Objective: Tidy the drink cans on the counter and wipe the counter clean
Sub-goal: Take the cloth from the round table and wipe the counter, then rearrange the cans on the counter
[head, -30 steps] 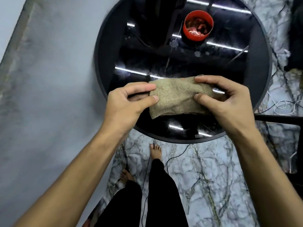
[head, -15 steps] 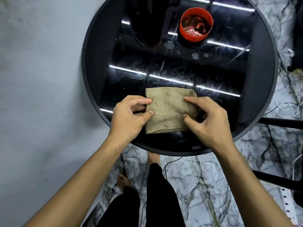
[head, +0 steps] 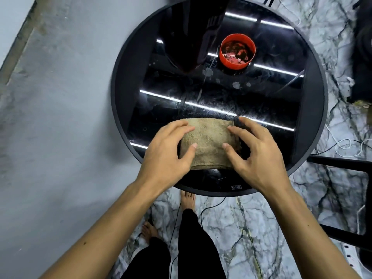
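Two bare hands rest on a folded tan cloth (head: pixel 209 143) lying flat on the near part of a round black glass table (head: pixel 124 109), the surface that serves as the counter in this cleaning job. The left hand (head: pixel 167 156) covers the cloth's left edge, fingers loosely spread and laid over the fabric, thumb tip resting on the cloth's top face; the right hand (head: pixel 255 156) mirrors it on the right edge, fingers splayed and arched, with only the tips and thumb touching the fabric. Neither hand pinches or lifts the cloth; both appear to be settling it onto the glass. No drink cans show anywhere on the table, which suggests the tidying half of the task is behind the person, though the picture alone cannot confirm where the cans went. A red cup (head: pixel 237 51) holding dark residue stands at the far side, right of centre, well apart from the cloth. Pale dried spots (head: pixel 207 73) and faint smears mark the glass between cup and cloth, so the wiping looks barely begun. Still to come, by this reading: passes of the cloth across the whole tabletop, including the spotted patch near the cup.
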